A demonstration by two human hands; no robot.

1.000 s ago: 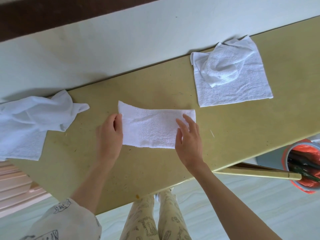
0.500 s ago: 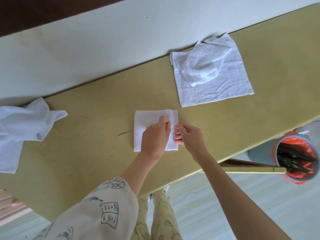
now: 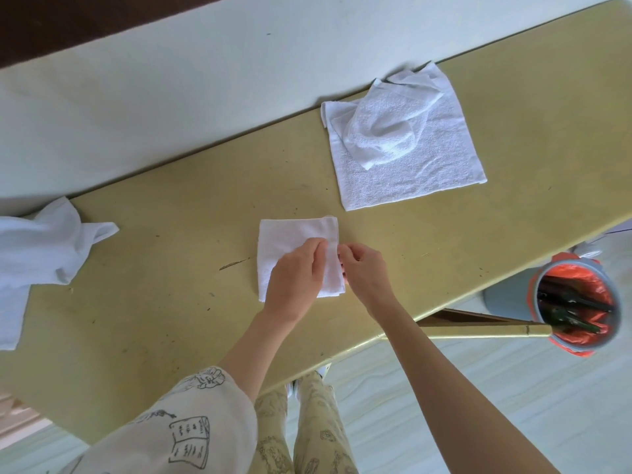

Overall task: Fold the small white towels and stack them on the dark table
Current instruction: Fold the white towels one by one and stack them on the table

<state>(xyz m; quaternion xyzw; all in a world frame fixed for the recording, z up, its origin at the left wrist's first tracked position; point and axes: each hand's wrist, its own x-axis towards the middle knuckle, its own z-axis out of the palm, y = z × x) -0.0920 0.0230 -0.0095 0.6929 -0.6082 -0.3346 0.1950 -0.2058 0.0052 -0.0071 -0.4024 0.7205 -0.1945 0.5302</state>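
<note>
A second ago the towel (image 3: 290, 241) lay as a long strip between both hands; now its left end has been carried over onto the right, making a near-square pad, so this piece looks almost ready for stacking. The left hand (image 3: 295, 278) lies on top of it, fingertips curled at the right edge. The right hand (image 3: 364, 273), just beside, pinches that same edge, squaring the layers. The pad looks soft and thick, its layered edge slightly uneven, on the yellowish table (image 3: 171, 268) beneath both hands.
</note>
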